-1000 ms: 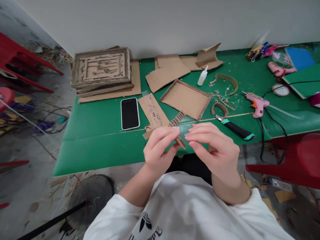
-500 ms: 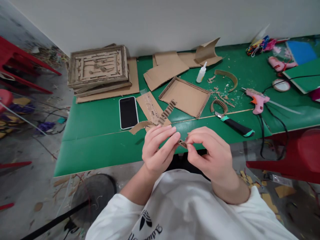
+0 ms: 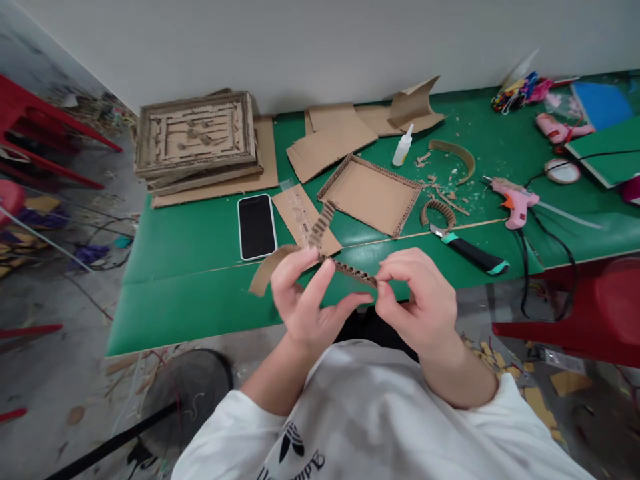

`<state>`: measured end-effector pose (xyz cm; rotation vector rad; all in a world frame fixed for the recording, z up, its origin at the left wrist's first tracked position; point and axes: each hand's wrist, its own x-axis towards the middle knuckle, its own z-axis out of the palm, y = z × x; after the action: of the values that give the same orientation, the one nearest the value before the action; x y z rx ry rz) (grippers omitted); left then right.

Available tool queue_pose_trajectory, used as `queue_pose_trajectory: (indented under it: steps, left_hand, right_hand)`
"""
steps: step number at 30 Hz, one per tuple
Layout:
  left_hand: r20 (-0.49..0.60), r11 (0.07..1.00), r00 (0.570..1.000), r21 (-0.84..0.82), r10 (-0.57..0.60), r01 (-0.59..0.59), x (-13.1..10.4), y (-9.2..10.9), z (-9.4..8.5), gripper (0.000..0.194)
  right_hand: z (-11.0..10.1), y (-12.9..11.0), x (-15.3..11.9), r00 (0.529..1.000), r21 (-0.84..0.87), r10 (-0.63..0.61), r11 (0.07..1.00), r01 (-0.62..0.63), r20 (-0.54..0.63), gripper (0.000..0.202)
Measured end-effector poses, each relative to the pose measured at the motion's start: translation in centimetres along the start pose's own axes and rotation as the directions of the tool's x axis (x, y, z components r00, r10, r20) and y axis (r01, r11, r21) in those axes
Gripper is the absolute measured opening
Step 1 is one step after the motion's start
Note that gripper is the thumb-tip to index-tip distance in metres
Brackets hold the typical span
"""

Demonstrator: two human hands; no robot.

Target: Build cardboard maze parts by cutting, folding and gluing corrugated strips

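A corrugated cardboard strip [image 3: 356, 272] stretches between my two hands above the near edge of the green table. My right hand [image 3: 419, 300] pinches its right end between thumb and fingertips. Farther left, the fingers of my left hand [image 3: 313, 300] close on the strip, with the thumb held away from it. Beyond my left fingers, one ridged length sticks up and a smooth brown length curls out to the left. Just past my hands lies a shallow cardboard tray [image 3: 373, 197] with ridged edging on its sides.
Left of the tray are a phone [image 3: 257, 227] and a clear ruler on a cardboard piece [image 3: 300, 213]. A utility knife [image 3: 470, 251], a pink glue gun [image 3: 515, 200] and a glue bottle [image 3: 403, 147] lie right and behind. Stacked cardboard frames [image 3: 197, 137] stand back left.
My left hand has shifted left along the strip and its thumb has lifted away, baring more of the ridged strip between the hands. My right hand keeps its pinch almost in place.
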<state>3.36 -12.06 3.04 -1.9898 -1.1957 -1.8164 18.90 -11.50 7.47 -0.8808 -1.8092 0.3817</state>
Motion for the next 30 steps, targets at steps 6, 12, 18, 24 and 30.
queue_pose_trajectory:
  steps: [6, 12, 18, 24, 30]
  left_hand:
    - [0.271, 0.917, 0.928, -0.235, -0.256, 0.322, 0.5, 2.0, -0.7, 0.028]
    - [0.306, 0.928, 0.914, -0.175, -0.266, 0.329, 0.8, 2.0, -0.3, 0.010]
    - [0.305, 0.957, 0.925, -0.107, -0.226, 0.269, 0.8, 2.1, -0.2, 0.005]
    - [0.273, 0.977, 0.942, -0.030, -0.196, 0.212, 0.8, 2.3, -0.1, 0.011]
    - [0.265, 0.972, 0.945, -0.084, -0.191, 0.220, 0.7, 2.4, 0.0, 0.013]
  right_hand:
    - [0.6, 0.4, -0.3, 0.969, -0.197, -0.247, 0.950, 0.243, 0.008, 0.016]
    - [0.8, 0.7, -0.4, 0.946, -0.236, -0.318, 0.916, 0.325, 0.068, 0.016]
    - [0.9, 0.9, -0.6, 0.948, -0.265, -0.309, 0.910, 0.318, 0.077, 0.016]
    - [1.0, 1.0, -0.7, 0.958, -0.226, -0.277, 0.931, 0.287, 0.077, 0.016]
    - [1.0, 0.6, -0.5, 0.992, -0.062, -0.093, 0.993, 0.098, 0.080, 0.013]
